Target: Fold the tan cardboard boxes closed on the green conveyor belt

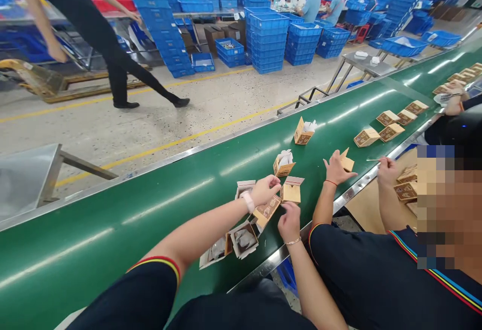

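Over the green conveyor belt, my left hand [266, 189] has its fingers bent together beside a small cardboard box [291, 193] with raised flaps. My right hand [289, 222] is curled at that box's near lower edge; what its fingertips grip is hidden. A brown printed box [268, 211] lies under my left hand, its lid side facing up. Around my left forearm stand open boxes with wrapped contents, among them one box [244, 238] nearest me and another box [216, 250] to its left. Farther up is an open box [284, 163] with white wrapping sticking out.
A co-worker's hand [336, 168] touches a box on the right; their other hand [387, 172] holds a thin white stick. Closed boxes [391, 131] stand farther along the belt. Across the aisle are stacked blue crates [267, 41], and a person [113, 38] walks there.
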Demonstrator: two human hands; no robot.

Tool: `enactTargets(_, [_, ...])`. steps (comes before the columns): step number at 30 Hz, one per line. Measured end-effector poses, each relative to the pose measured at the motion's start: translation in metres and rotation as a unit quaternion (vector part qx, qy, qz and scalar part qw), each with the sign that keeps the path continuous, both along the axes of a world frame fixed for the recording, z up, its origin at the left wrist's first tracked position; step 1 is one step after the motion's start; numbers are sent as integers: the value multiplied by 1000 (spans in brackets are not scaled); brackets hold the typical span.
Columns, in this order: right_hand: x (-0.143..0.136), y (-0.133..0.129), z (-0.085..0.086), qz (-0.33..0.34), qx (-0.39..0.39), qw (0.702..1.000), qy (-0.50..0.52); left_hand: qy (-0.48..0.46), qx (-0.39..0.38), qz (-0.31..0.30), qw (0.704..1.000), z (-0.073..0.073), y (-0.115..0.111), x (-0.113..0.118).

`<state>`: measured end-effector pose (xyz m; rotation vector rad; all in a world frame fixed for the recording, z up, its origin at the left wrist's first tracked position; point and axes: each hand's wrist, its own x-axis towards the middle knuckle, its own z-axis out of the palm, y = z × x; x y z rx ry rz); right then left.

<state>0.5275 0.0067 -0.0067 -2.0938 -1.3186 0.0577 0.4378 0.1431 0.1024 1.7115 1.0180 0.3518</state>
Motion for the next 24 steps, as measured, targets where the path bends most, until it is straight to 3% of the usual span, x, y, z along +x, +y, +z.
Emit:
enactTargets(2, [-16,5,10,118,-131,982,-71,-81,7,-18,996,19,5,-38])
enactTargets(4, [-28,25,24,180,-246,944,-123,-105,23,-5,994,34,9,-74])
enactTargets(7, [-30,59,50,248,-328,897,-162,-92,42,45,994,47,14,-118])
enactTargets(9, [-20,69,72,263,-319,895,-169,-81,48,82,992,49,16,-142])
enactTargets(12, [6,59,114,230,-239,935,-123,-70,77,152,983,47,18,-168])
enactTargets(14, [20,51,140,195,-147,970,-23,-75,114,186,973,45,18,-173])
enactTargets(16, [21,52,158,196,-57,971,126,-96,143,157,972,43,16,-166])
enactTargets(18, [5,65,160,236,-1,932,276,-122,163,75,976,38,14,-150])
enactTargets(20, [-23,86,147,244,25,894,374,-131,186,16,974,27,15,-132])
enactTargets(22, [-53,108,125,182,47,895,405,-109,210,22,971,9,21,-122])
enactTargets(24, [-74,125,105,128,49,908,395,-69,230,68,968,-13,30,-124])
